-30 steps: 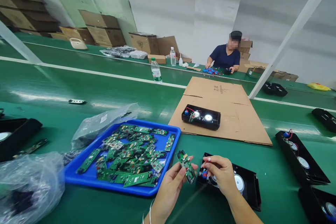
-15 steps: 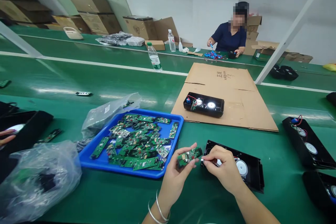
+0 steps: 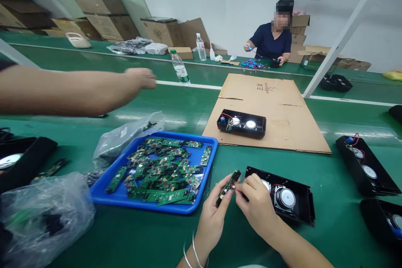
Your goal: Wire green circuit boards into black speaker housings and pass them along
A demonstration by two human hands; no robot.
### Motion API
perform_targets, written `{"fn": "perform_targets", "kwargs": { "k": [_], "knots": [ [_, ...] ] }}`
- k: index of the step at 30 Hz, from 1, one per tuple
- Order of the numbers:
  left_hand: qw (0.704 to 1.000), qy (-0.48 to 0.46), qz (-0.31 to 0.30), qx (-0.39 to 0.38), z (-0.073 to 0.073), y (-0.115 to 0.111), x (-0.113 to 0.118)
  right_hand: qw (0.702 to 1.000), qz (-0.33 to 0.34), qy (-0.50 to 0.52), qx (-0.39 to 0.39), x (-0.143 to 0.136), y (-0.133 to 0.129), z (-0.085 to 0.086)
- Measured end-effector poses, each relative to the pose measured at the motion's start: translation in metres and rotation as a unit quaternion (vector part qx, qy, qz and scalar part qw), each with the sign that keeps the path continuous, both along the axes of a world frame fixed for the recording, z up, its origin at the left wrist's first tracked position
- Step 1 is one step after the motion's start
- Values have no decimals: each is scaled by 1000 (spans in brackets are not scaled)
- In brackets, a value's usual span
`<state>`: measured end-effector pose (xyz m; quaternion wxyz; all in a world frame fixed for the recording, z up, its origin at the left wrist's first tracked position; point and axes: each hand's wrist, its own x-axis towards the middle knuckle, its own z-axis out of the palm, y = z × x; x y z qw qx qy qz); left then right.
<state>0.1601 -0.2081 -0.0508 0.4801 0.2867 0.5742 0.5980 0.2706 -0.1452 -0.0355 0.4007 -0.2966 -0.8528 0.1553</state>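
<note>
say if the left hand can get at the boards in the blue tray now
Probably yes: the blue tray is open-topped and close to the left hand, its loose boards exposed. The hand holds a circuit board, though, so it may need freeing first.

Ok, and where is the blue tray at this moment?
In the head view, the blue tray sits on the green table, left of the left hand, with a clear plastic bag at its left.

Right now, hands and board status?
Left hand: gripping circuit board. Right hand: small white plug pinched at board's edge. Other person's arm reaches in from left, clear of both hands.
</note>
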Motion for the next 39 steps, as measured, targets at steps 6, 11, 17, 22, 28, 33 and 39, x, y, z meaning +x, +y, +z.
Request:
{"fn": "perform_targets", "kwargs": {
  "k": [6, 11, 17, 22, 28, 33, 39],
  "knots": [
    [997, -69, 28, 33, -4, 2, 6, 994, -44, -51, 80, -4, -4, -3],
    [990, -131, 43, 43, -5, 5, 10, 990, -59, -58, 113, -8, -5, -5],
    [992, -112, 55, 26, -5, 7, 10, 985, -69, -82, 132, -10, -4, -6],
    [983, -167, 66, 32, -3, 7, 12, 991, -60, -41, 112, -11, -4, -10],
    [981, -170, 85, 25, -6, 8, 14, 992, -53, -34, 112, -10, -1, -13],
    [996, -78, 44, -7, -2, 6, 6, 994, -31, -37, 95, -5, 1, -10],
    [991, -109, 5, -75, 2, -2, -11, 999, -17, -6, 31, 28, 6, 9]
  ]
}}
